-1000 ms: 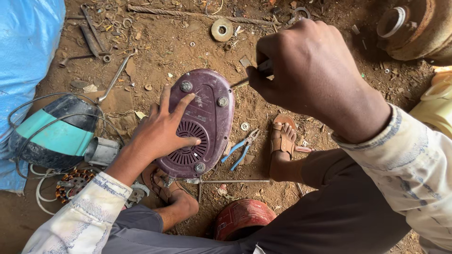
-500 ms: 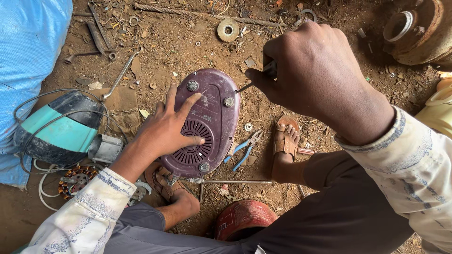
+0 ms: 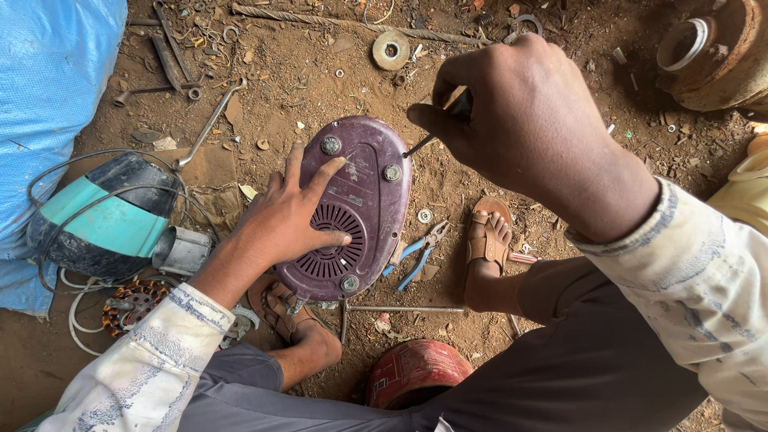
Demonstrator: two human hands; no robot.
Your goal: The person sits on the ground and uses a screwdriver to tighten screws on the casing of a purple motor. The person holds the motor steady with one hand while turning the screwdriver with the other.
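A purple oval appliance base (image 3: pixel 360 192) with a round vent grille and several screws stands on the dirt between my feet. My left hand (image 3: pixel 292 212) lies flat on it, fingers spread, holding it down. My right hand (image 3: pixel 524 120) is closed around a screwdriver (image 3: pixel 436 128), whose thin shaft points down-left toward the screw on the base's right edge. The screwdriver's handle is mostly hidden in my fist.
Blue-handled pliers (image 3: pixel 416 256) lie on the dirt right of the base. A teal and black motor housing (image 3: pixel 108 220) with wires sits at left beside a blue tarp (image 3: pixel 48 96). Wrenches, washers and a rusty round part (image 3: pixel 716 52) lie scattered at the top. A red stool (image 3: pixel 416 372) is under me.
The view has shifted slightly. My right hand with the screwdriver has stayed at the base's right edge, and my left hand still presses on the base.
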